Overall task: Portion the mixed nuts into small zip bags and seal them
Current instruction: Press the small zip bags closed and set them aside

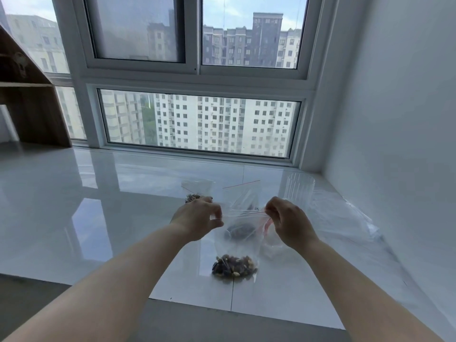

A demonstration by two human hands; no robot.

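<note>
In the lower centre of the frame, a small clear zip bag [237,243] hangs upright between the person's two hands, with a clump of mixed nuts [234,265] settled in its bottom, just above the glossy white tiled ledge [98,218]. The left hand [197,218] pinches the left end of the bag's red zip strip, and the right hand [288,222] pinches the right end, fingers curled on the plastic. The strip looks stretched taut between them; whether it is pressed closed along its length cannot be told. By this, the bag appears filled and in the sealing step.

Just behind it, a second zip bag [243,193] stands with its red-lined mouth up and something dark, probably nuts, low inside it, partly hidden. Further to the upper left of the hands, a third bag [197,190] lies on the ledge with nuts showing at its lower end; whether either is sealed is unclear. So at least three portions seem bagged.

To the right of centre, a ribbed clear plastic cup [299,191] stands upright and appears empty. Beside it toward the right wall lies a large crumpled clear plastic bag [345,218], with no nuts visible in it. No loose supply of nuts shows, so little may remain beyond sealing.
</note>
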